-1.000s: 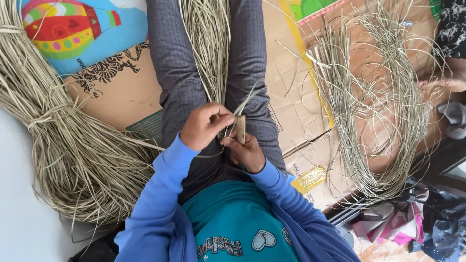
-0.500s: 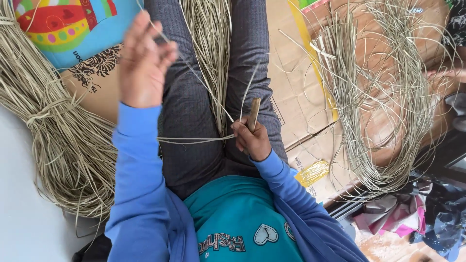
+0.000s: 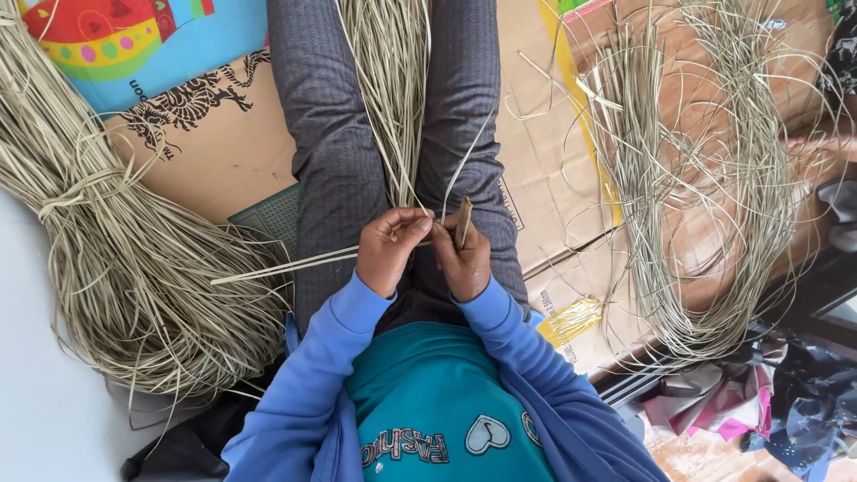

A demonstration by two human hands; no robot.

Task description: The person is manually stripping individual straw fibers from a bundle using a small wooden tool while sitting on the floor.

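Dry, pale reed strips fill this scene, and one strip (image 3: pixel 295 264) is pinched between the fingertips of the left hand (image 3: pixel 390 250), trailing off to the left across the lap (image 3: pixel 335 178). Just right of that hand, the right hand (image 3: pixel 464 263) is closed around a small wooden-handled tool (image 3: pixel 463 221), held upright with its tip up, apparently so the strip can be drawn against it. Between the knees, above both hands, one sheaf of reeds (image 3: pixel 393 89) runs up the lap within easy reach. Left of the lap lies one tied bundle (image 3: pixel 116 259); right of it, one loose, tangled heap (image 3: pixel 705 178) spreads over flattened cardboard (image 3: pixel 544 161). That makes three reed stocks and one tool.
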